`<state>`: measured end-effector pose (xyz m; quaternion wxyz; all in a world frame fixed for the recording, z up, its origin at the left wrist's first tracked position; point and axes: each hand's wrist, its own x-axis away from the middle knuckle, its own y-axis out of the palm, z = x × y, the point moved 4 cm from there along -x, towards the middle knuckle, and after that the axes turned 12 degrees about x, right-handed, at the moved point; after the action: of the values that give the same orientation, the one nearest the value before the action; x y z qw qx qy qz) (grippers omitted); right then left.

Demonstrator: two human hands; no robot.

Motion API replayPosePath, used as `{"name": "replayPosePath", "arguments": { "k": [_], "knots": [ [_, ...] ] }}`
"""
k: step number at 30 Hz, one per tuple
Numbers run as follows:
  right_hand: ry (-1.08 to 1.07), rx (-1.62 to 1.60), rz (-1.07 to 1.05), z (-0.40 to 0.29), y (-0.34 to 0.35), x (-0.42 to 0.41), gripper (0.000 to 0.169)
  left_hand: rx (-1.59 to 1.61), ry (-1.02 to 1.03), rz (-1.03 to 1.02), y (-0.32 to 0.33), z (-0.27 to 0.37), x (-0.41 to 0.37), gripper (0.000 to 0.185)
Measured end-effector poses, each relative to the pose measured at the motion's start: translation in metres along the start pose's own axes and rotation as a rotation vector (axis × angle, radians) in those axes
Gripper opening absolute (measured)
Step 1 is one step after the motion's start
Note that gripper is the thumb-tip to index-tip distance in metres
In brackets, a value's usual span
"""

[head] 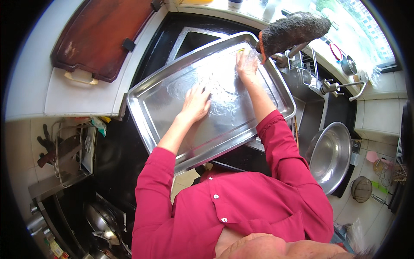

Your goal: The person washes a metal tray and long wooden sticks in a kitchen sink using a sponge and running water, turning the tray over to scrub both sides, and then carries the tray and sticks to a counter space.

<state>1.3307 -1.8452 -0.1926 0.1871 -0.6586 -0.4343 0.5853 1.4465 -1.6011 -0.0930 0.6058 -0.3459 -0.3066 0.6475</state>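
A large rectangular stainless steel tray (pixel 161 110) lies tilted across the sink, its inner face wet and shiny. My left hand (pixel 196 103) rests flat on the middle of it, fingers spread, holding nothing. Near the tray's far right corner, my right hand (pixel 247 66) presses down on a small yellow item (pixel 241 50). Only an edge of that item shows past my fingertips, and I cannot tell exactly what it is. Something clear and glistening, perhaps water, shows beside these fingers. A dark fuzzy mitt or cloth with an orange edge (pixel 294 32) hangs just beyond this hand.
Metal basin (pixel 333 158) stands to the right, near a wall faucet (pixel 333 86) and a wire rack (pixel 307 69). A brown cutting board (pixel 100 39) lies on the left ledge. A knife holder (pixel 74 152) and a wok (pixel 102 223) sit lower left.
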Motion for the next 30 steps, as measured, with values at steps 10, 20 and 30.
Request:
{"name": "replayPosePath", "arguments": {
  "k": [10,20,30],
  "knots": [
    [0.270,-0.542,-0.189,-0.139,-0.021,0.018,0.021,-0.196,-0.333,0.141,-0.075,-0.052,0.157,0.044],
    [-0.471,-0.615,-0.356,-0.250,-0.064,0.088,0.023,-0.369,-0.527,0.383,-0.080,-0.069,0.192,0.061],
    [-0.348,-0.362,-0.192,-0.203,-0.042,0.036,0.028,-0.138,-0.792,0.524,-0.069,-0.093,0.210,0.059]
  ]
}}
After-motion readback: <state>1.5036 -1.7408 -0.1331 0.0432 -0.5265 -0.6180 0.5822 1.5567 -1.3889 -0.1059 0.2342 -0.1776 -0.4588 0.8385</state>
